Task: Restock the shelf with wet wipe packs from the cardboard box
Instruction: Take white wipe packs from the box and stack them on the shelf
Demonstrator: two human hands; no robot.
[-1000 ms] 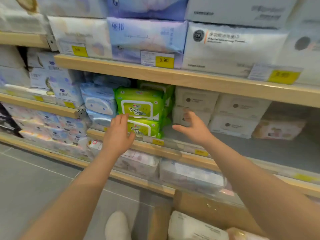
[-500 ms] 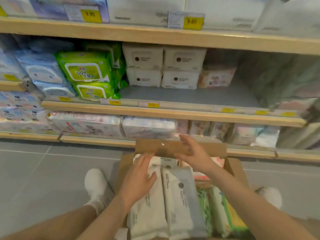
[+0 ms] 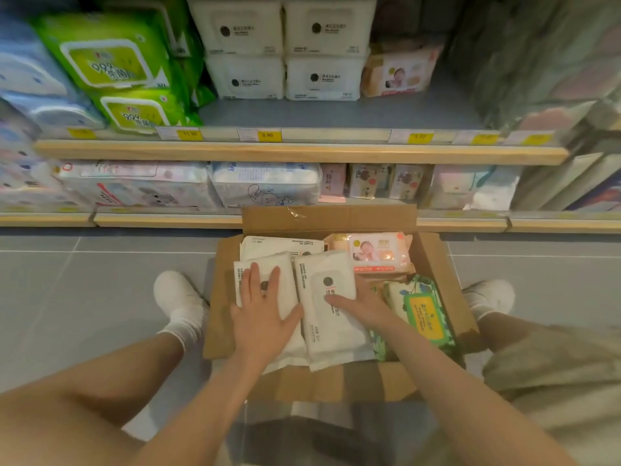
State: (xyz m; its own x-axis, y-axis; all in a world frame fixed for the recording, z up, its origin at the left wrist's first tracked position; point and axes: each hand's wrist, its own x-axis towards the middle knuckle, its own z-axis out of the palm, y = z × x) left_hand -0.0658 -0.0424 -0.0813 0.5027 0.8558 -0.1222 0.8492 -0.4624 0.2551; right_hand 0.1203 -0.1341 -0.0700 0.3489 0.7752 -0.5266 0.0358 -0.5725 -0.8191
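- Left hand (image 3: 263,317) lies flat, fingers straight, on a white pack (image 3: 268,284) inside the cardboard box (image 3: 437,260).
- Right hand (image 3: 364,306) touches the neighbouring white pack (image 3: 331,314); its grip is unclear.
- Risk: smooth packs could slip when lifted.

Both forearms reach forward and down, converging slightly. Left hand (image 3: 260,317): palm down, fingers straight and spread, thumb out to the right, lying flat on a white pack (image 3: 268,290). Right hand (image 3: 364,306): palm down, tilted, fingers extended toward the left across a second white pack (image 3: 331,317), thumb hidden. No curled grip visible on either hand. Bare knees either side.
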